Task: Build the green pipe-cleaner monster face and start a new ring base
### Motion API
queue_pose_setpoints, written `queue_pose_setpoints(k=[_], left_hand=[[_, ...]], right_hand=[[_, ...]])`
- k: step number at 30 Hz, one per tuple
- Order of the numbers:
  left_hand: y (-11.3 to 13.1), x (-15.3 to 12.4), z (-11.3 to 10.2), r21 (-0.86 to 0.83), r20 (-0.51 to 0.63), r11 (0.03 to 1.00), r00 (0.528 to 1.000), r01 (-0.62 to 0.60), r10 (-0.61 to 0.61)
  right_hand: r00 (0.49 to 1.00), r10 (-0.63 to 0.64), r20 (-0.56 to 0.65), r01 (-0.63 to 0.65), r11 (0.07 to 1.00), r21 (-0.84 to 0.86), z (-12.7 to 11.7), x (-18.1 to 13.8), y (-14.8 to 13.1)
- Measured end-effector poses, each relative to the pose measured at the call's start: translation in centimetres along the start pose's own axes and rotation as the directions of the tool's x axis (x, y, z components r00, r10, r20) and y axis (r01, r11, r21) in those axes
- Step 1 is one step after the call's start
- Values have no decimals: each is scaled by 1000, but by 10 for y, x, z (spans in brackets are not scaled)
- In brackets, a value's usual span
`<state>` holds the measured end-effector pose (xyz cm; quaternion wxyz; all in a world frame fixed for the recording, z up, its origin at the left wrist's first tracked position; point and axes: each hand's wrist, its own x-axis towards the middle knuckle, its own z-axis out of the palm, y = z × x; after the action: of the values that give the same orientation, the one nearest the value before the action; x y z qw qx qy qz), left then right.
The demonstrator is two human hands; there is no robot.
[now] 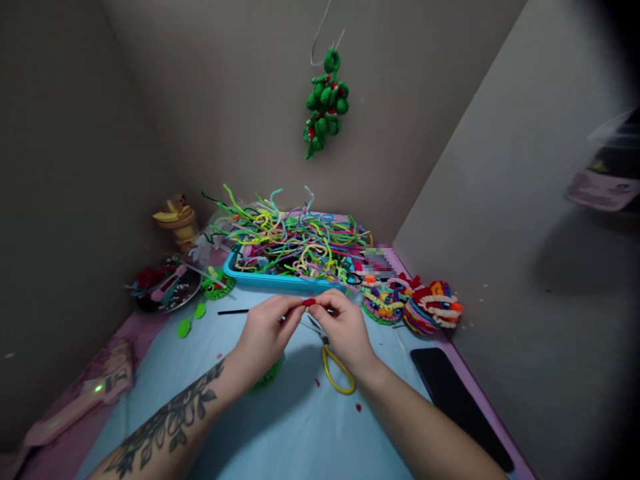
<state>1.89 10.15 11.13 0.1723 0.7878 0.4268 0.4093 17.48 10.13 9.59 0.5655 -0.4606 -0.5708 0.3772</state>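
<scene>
Over the middle of the table, my left hand [270, 323] and my right hand [345, 327] meet fingertip to fingertip. Both pinch a small red fuzzy piece [309, 303], which looks like pipe cleaner; most of it is hidden by the fingers. Below my right hand lie scissors with yellow handles [339, 375], their blades partly covered by the hand. A thin black stick [233, 312] lies to the left of my left hand. Under my left wrist a green fuzzy piece [270, 377] is partly hidden.
A blue tray [285, 283] heaped with colourful pipe cleaners [300, 233] stands at the back. A metal bowl [173, 303] and a pink glue gun [85, 400] are on the left. Colourful fuzzy crafts [433, 307] and a black phone [460, 407] lie on the right. A green ornament [327, 103] hangs above.
</scene>
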Motion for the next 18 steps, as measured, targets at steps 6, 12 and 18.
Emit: queue_pose_setpoints(k=[6, 12, 18], left_hand=[[11, 7, -11, -450, 365, 734, 854, 510, -370], [4, 8, -13, -577, 652, 424, 706, 698, -275], [-1, 10, -8, -609, 736, 247, 653, 754, -181]], right_hand=[[998, -33, 57, 28, 996, 81, -8, 5, -8], [954, -37, 296, -71, 936, 345, -13, 6, -2], [954, -50, 294, -98, 878, 469, -6, 5, 10]])
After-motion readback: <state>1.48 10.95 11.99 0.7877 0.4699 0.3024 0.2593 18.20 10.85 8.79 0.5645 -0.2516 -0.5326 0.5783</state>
